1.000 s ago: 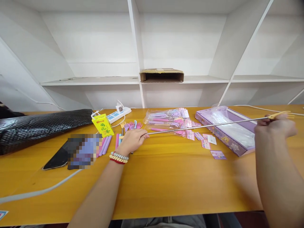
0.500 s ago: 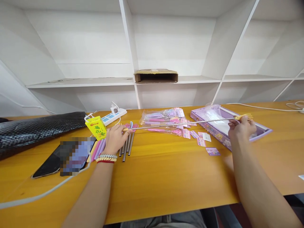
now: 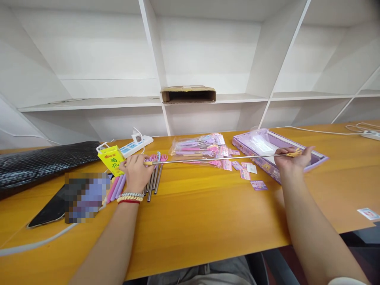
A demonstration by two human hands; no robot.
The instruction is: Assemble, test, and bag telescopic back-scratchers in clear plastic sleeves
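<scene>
A long thin metal telescopic rod (image 3: pixel 213 159) with a yellow claw head stretches across the orange table (image 3: pixel 208 221). My left hand (image 3: pixel 135 172), with bead bracelets on the wrist, is closed around the rod's yellow handle end. My right hand (image 3: pixel 292 158) pinches the claw end, just above the open purple box (image 3: pixel 317 158). Beside my left hand lie several more rods with pink and purple handles (image 3: pixel 152 180). Clear packets of the same rods (image 3: pixel 197 148) lie behind the stretched rod.
A yellow drink carton (image 3: pixel 112 159), a white power strip (image 3: pixel 135 144), a black bag (image 3: pixel 44 160) and a phone (image 3: pixel 47 209) sit at the left. Small printed cards (image 3: pixel 258 184) lie near the box. White shelves with a cardboard box (image 3: pixel 188 94) stand behind.
The rod has become shorter: my right hand came leftward toward the purple box while my left hand slid left to the handle. The view has turned to the right.
</scene>
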